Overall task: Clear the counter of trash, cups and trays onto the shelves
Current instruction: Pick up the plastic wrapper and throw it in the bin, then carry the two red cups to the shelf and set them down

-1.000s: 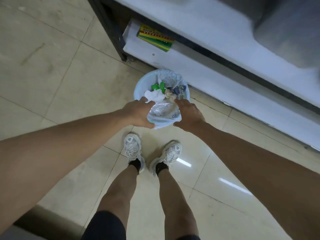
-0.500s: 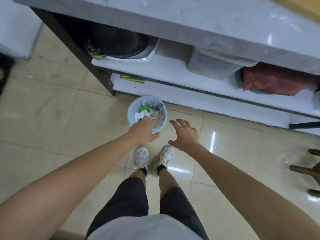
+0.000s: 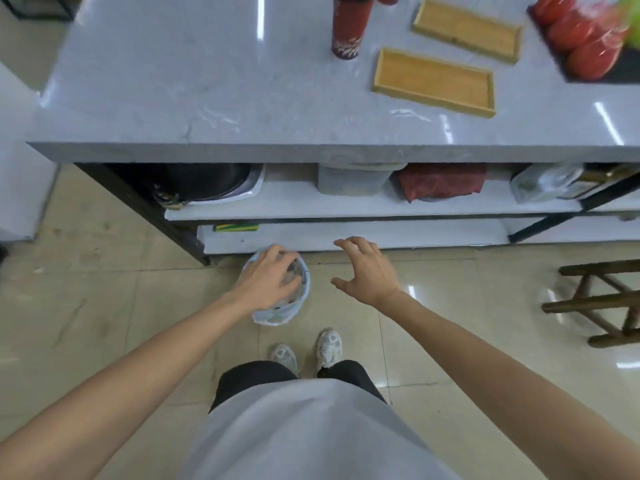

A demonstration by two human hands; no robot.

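Both hands had lifted off the little trash bin (image 3: 277, 306) on the floor, left hand (image 3: 266, 282) and right hand (image 3: 365, 270) open and empty, while two wooden trays (image 3: 434, 81) and a red cup (image 3: 349, 26) still waited on the tabletop (image 3: 207, 98).

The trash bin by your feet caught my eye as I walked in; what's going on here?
A person stands at a grey stone counter. Their left hand is over the small bagged trash bin on the floor, and their right hand hovers open and empty beside it. Two wooden trays and a red bottle sit on the counter, not yet cleared.
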